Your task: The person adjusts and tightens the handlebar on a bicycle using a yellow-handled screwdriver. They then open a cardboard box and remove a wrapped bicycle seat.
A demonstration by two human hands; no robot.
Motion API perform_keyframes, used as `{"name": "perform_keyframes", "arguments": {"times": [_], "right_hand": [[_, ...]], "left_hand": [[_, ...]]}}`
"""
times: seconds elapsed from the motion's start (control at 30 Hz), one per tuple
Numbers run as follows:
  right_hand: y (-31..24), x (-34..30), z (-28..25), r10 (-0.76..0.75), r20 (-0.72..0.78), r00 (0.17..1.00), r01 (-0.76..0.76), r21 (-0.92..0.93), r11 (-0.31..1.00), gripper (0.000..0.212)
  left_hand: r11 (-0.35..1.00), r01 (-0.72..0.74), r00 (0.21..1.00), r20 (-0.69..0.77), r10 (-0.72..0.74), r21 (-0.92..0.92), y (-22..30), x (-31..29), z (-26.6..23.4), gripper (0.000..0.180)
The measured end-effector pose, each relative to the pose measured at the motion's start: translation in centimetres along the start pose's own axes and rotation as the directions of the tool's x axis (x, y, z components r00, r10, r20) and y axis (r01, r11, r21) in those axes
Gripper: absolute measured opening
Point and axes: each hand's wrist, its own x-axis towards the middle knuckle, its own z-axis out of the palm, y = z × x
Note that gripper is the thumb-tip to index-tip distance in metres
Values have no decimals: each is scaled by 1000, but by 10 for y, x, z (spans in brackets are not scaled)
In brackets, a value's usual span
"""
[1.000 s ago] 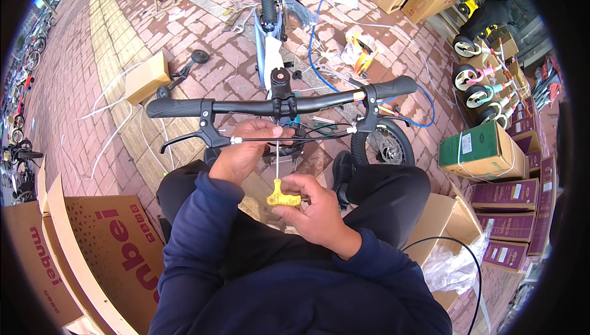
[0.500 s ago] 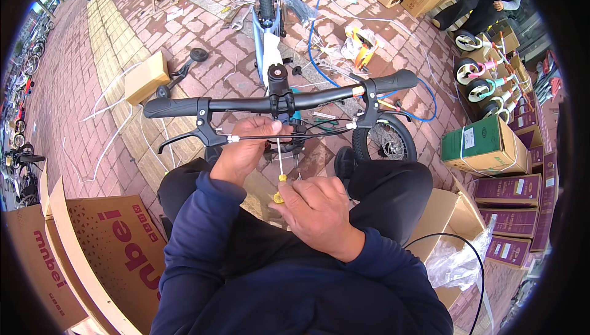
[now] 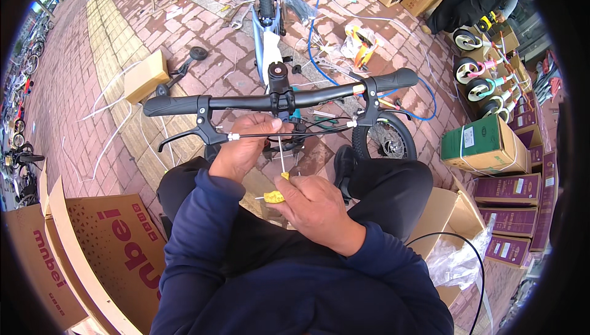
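Note:
My right hand (image 3: pixel 319 211) is wrapped round a yellow-handled tool (image 3: pixel 274 197) that looks like a T-handle hex key. A short pale tip sticks out of its handle to the left. Its slim metal shaft runs up to the underside of the black handlebar stem (image 3: pixel 279 83). My left hand (image 3: pixel 243 147) is closed in a pinch at the shaft's upper end, just below the handlebar (image 3: pixel 239 104) and behind the brake cables. What those fingertips grip is hidden. The handlebar belongs to a bike with a pale blue and white frame (image 3: pixel 270 49).
Open cardboard boxes stand at left (image 3: pixel 117 243) and right. A spoked wheel (image 3: pixel 387 138) lies beyond my right knee. Tools, a blue hose (image 3: pixel 314 46) and a small box (image 3: pixel 146 77) are on the brick paving. At right are small bikes (image 3: pixel 473 67), stacked cartons (image 3: pixel 507 190) and another person.
My right hand has turned the tool, and its handle now points left with the pale tip showing. My left hand stays at the stem. The other person at the back right has bent forward.

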Motion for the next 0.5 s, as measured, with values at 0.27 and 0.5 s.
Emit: {"name": "perform_keyframes", "arguments": {"times": [0.27, 0.5], "right_hand": [[-10, -5, 21, 422, 69, 904, -330, 741, 585, 35], [-2, -19, 8, 204, 35, 978, -186, 578, 794, 25]], "left_hand": [[999, -28, 1000, -7, 29, 39, 3, -1, 0, 26], [697, 9, 975, -160, 152, 717, 24, -49, 15, 26]]}}
